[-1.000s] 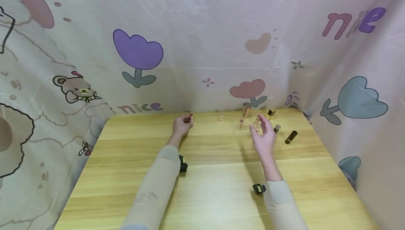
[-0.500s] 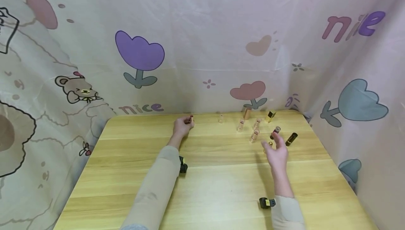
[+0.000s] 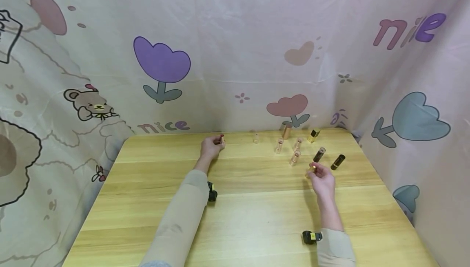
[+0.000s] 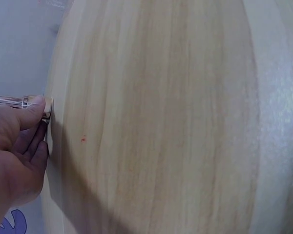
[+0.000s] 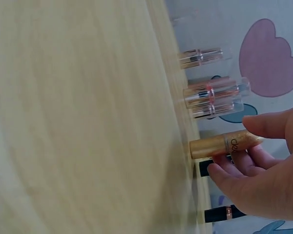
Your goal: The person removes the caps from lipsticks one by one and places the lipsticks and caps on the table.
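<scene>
Near the back edge, left of centre, my left hand point(image 3: 211, 146) pinches an uncapped lipstick point(image 3: 222, 139) with a dark red tip. In the left wrist view its shiny rose-gold case point(image 4: 39, 103) stands on the table under my thumb. On the right, my right hand point(image 3: 324, 181) pinches a gold lipstick tube point(image 3: 309, 173). The right wrist view shows that gold tube point(image 5: 212, 145) upright on the table, thumb near its top and fingers along the other side. Just behind it stands a dark tube with a clear top point(image 3: 319, 154); a black lipstick tube point(image 3: 338, 162) is to its right.
Several clear-capped pink lipsticks point(image 3: 295, 158) stand left of my right hand. Behind them are a copper tube point(image 3: 287, 131) and a gold tube with a black top point(image 3: 313, 135). A small clear cap point(image 3: 256, 137) stands between my hands. A printed curtain point(image 3: 227, 55) hangs behind the table.
My right hand has moved right and toward me, away from the pink lipsticks, and its fingers have come together on the gold tube. The left hand stays in place with its lipstick.
</scene>
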The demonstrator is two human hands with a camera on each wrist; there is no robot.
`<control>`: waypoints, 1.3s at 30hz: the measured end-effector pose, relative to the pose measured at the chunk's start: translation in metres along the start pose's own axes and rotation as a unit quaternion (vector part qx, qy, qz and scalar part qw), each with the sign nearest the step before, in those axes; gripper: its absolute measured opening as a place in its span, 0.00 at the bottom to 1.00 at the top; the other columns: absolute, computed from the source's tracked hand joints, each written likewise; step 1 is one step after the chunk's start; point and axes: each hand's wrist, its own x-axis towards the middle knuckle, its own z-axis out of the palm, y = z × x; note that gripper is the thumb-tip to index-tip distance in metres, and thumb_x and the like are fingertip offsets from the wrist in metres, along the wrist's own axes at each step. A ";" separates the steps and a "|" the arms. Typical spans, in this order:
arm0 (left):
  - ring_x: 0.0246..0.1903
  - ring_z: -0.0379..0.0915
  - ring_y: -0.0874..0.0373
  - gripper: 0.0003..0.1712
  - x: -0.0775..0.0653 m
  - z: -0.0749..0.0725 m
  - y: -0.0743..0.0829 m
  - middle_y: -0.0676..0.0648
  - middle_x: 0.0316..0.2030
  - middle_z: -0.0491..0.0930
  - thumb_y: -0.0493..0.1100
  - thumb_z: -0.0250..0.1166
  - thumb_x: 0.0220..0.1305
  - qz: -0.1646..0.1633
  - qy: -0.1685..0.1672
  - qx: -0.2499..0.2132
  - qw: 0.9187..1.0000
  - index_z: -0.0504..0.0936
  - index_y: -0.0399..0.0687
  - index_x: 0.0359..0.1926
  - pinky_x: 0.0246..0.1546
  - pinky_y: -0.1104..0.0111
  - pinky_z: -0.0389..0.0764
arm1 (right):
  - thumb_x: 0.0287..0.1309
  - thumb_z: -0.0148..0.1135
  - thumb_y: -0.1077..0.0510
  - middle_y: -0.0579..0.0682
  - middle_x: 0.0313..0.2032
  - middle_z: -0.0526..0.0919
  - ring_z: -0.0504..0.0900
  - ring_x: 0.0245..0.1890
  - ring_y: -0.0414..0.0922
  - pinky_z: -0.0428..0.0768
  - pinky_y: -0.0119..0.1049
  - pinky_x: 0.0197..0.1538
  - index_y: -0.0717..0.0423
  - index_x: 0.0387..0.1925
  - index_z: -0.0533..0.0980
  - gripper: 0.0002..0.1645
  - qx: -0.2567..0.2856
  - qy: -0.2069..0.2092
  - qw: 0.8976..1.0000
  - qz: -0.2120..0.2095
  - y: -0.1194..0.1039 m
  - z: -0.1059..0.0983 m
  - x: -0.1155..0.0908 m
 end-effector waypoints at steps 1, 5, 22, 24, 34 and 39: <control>0.56 0.81 0.43 0.21 0.000 0.000 0.000 0.37 0.54 0.86 0.33 0.71 0.65 0.000 0.000 -0.001 1.000 0.84 0.38 0.59 0.65 0.56 0.78 | 0.69 0.57 0.69 0.66 0.67 0.73 0.72 0.63 0.51 0.75 0.11 0.46 0.67 0.70 0.68 0.30 0.000 -0.001 1.000 0.003 0.001 0.000 0.000; 0.56 0.82 0.43 0.21 -0.001 0.000 0.001 0.37 0.54 0.86 0.33 0.71 0.65 0.002 -0.002 -0.004 1.000 0.84 0.38 0.59 0.65 0.56 0.79 | 0.70 0.58 0.67 0.65 0.66 0.74 0.72 0.58 0.46 0.75 0.12 0.45 0.66 0.70 0.69 0.28 -0.006 -0.001 1.000 0.004 0.003 0.001 0.001; 0.57 0.80 0.42 0.23 -0.002 -0.002 0.001 0.37 0.55 0.85 0.36 0.72 0.65 0.018 -0.006 0.013 1.000 0.83 0.38 0.61 0.65 0.54 0.78 | 0.71 0.58 0.67 0.66 0.63 0.78 0.76 0.50 0.38 0.80 0.18 0.48 0.66 0.66 0.73 0.24 -0.002 -0.020 1.000 -0.022 -0.007 0.024 -0.001; 0.58 0.80 0.42 0.23 -0.003 -0.003 0.001 0.37 0.56 0.84 0.37 0.72 0.66 0.019 -0.006 0.019 1.000 0.82 0.37 0.61 0.65 0.53 0.78 | 0.71 0.58 0.66 0.66 0.63 0.78 0.76 0.51 0.40 0.81 0.21 0.50 0.65 0.66 0.73 0.24 -0.002 -0.028 0.999 -0.021 -0.008 0.029 -0.001; 0.65 0.73 0.40 0.33 -0.012 -0.002 0.006 0.37 0.64 0.79 0.40 0.75 0.64 -0.004 -0.018 -0.019 1.000 0.76 0.38 0.67 0.71 0.52 0.72 | 0.71 0.59 0.68 0.66 0.64 0.78 0.78 0.53 0.42 0.82 0.22 0.52 0.65 0.67 0.72 0.25 0.028 -0.061 0.997 -0.038 -0.013 0.049 -0.001; 0.70 0.67 0.39 0.44 -0.014 0.000 0.007 0.36 0.70 0.71 0.46 0.78 0.61 -0.013 -0.027 -0.008 1.000 0.69 0.36 0.72 0.74 0.51 0.68 | 0.71 0.58 0.68 0.66 0.64 0.78 0.77 0.59 0.49 0.82 0.21 0.52 0.66 0.67 0.72 0.25 0.039 -0.079 0.995 -0.041 -0.017 0.055 0.000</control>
